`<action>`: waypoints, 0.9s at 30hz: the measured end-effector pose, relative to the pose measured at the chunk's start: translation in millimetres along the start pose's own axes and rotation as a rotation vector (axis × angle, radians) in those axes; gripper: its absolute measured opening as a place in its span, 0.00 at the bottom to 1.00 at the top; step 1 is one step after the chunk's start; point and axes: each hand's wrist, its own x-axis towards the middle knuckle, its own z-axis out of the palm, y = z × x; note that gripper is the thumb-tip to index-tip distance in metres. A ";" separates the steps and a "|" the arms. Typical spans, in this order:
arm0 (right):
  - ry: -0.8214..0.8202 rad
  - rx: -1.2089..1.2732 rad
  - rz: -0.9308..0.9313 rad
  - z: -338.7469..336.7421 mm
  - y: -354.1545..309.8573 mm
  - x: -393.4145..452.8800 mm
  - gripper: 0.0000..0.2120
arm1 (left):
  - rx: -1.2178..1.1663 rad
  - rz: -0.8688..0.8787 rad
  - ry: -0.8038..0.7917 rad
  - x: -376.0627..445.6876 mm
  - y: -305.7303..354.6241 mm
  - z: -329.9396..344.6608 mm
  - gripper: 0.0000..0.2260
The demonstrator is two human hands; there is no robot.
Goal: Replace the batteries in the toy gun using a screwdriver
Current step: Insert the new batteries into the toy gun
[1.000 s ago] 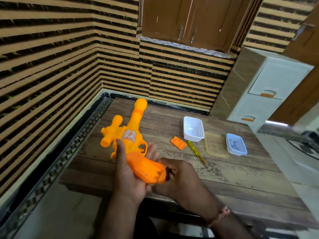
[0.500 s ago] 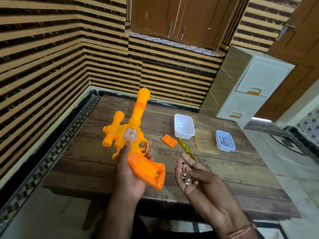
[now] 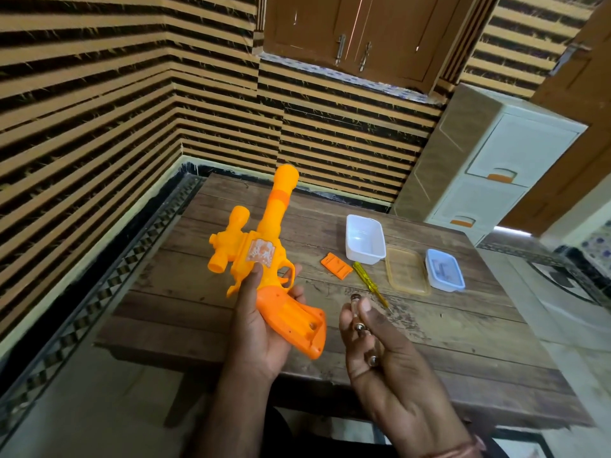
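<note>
Orange plastic toy gun [image 3: 264,259] sits above the wooden bench [image 3: 172,309], its barrel pointing away, held in the left hand [image 3: 261,328], whose fingers wrap under the grip with the thumb laid along the body. The grip's battery bay faces up, uncovered. The right hand [image 3: 380,345] is palm up beside it, fingers curled around small silvery button batteries [image 3: 358,326]. On the bench beyond lie an orange cover [image 3: 336,266], a yellow screwdriver [image 3: 368,283] just beside it, a white tub [image 3: 364,239], a clear lid [image 3: 407,271] and a blue-rimmed tub [image 3: 444,274].
</note>
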 end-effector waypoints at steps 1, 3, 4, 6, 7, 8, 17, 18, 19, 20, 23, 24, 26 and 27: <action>0.026 -0.053 -0.017 0.1 -0.1 -0.9 0.27 | 0.014 0.000 -0.002 0.0 -0.4 -0.1 0.27; 0.050 -0.114 -0.045 0.0 -1.0 -2.1 0.18 | 0.032 -0.001 -0.007 -0.2 -0.6 0.8 0.29; 0.040 -0.119 -0.042 -0.5 -1.3 -2.7 0.16 | 0.035 -0.005 -0.005 -0.2 -1.1 1.3 0.30; 0.026 -0.105 -0.025 -1.7 -1.4 -3.6 0.16 | 0.029 -0.012 0.002 -0.1 -2.8 1.6 0.30; 0.030 -0.107 -0.024 -2.0 -0.9 -4.4 0.17 | 0.027 -0.014 0.001 -0.5 -3.5 1.9 0.30; 0.036 -0.113 -0.030 -2.7 -0.4 -4.8 0.18 | 0.026 -0.016 -0.002 -1.3 -4.3 2.8 0.30; 0.047 -0.503 -0.277 -10.1 6.9 2.6 0.08 | 0.028 -0.033 -0.034 -5.4 -6.0 5.9 0.25; 0.063 -0.604 -0.354 -13.5 6.8 7.5 0.07 | 0.028 -0.041 -0.031 -5.5 -6.1 5.8 0.25; 0.069 -0.722 -0.443 -16.7 6.2 11.8 0.06 | 0.035 -0.047 -0.034 -5.6 -6.3 5.5 0.24; 0.061 -0.862 -0.548 -19.8 5.7 15.7 0.05 | 0.041 -0.052 -0.038 -5.7 -6.4 5.6 0.25; 0.023 -1.301 -0.859 -24.3 5.3 23.7 0.02 | 0.056 -0.070 -0.026 -5.8 -6.8 6.5 0.28; 0.006 -1.413 -0.932 -23.4 5.6 23.6 0.02 | 0.052 -0.082 -0.020 -4.8 -7.2 6.1 0.29; -0.053 -1.589 -1.001 -18.7 6.4 22.4 0.05 | 0.020 -0.128 -0.035 -3.4 -8.4 5.9 0.33; -0.092 -1.654 -1.006 -17.0 6.4 22.8 0.06 | 0.003 -0.158 -0.058 -3.2 -9.3 6.0 0.34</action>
